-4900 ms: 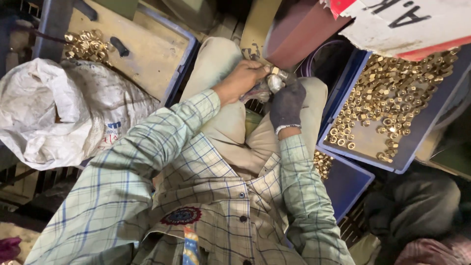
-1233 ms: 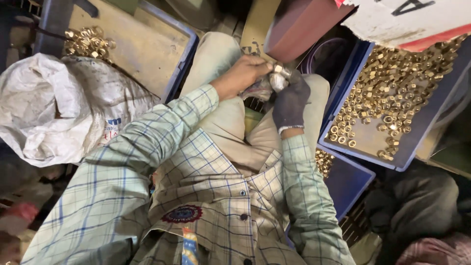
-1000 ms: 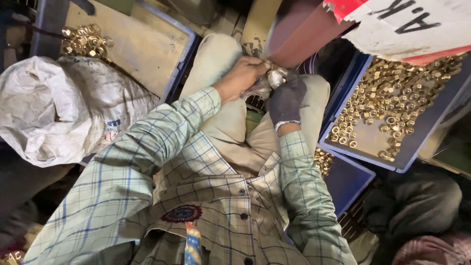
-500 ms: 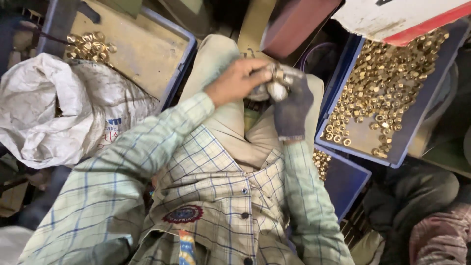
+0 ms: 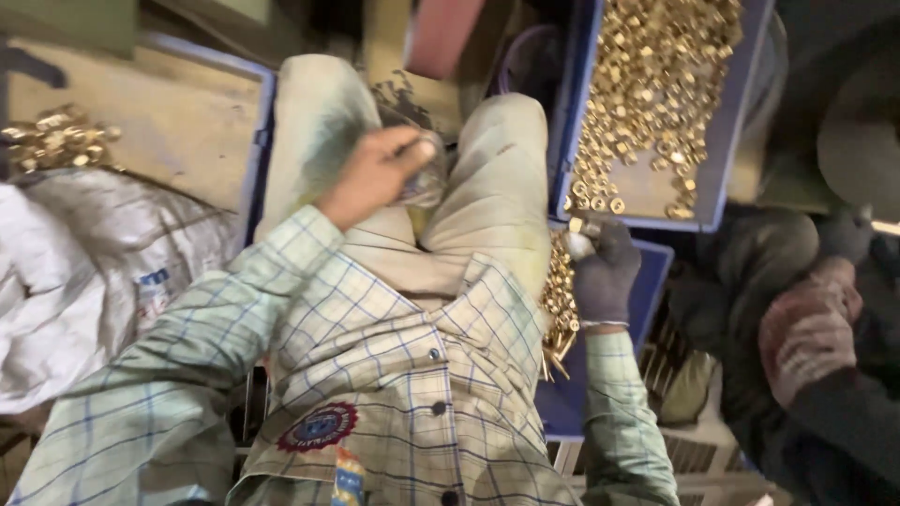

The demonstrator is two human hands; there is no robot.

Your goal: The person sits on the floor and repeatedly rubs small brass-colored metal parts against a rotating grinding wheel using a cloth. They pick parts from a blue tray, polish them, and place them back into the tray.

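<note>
Left hand [image 5: 375, 173]: bare, curled around a small clear, blurred object [image 5: 427, 178] above the lap, between the knees; fingers closed on it; exact kind of object not readable.
Right hand [image 5: 605, 272]: in a dark glove, at the right thigh, fingers pinched on a small pale metal piece [image 5: 581, 242]; just beside the near edge of the far right tray.
Brass fittings, far right [image 5: 647, 84]: many small gold-coloured rings and nuts spread loose in a blue tray [image 5: 717, 178].
Brass fittings, near right [image 5: 560, 305]: smaller heap against the right thigh, in a lower blue tray [image 5: 647, 281], touching the gloved wrist area.
Brass fittings, far left [image 5: 56, 141]: small pile on a dusty blue-rimmed tray [image 5: 262, 122].
White sack [image 5: 84, 272]: crumpled, left of the checked shirt sleeve.
Lap: pale trousers [image 5: 487, 187], knees pointing far.
</note>
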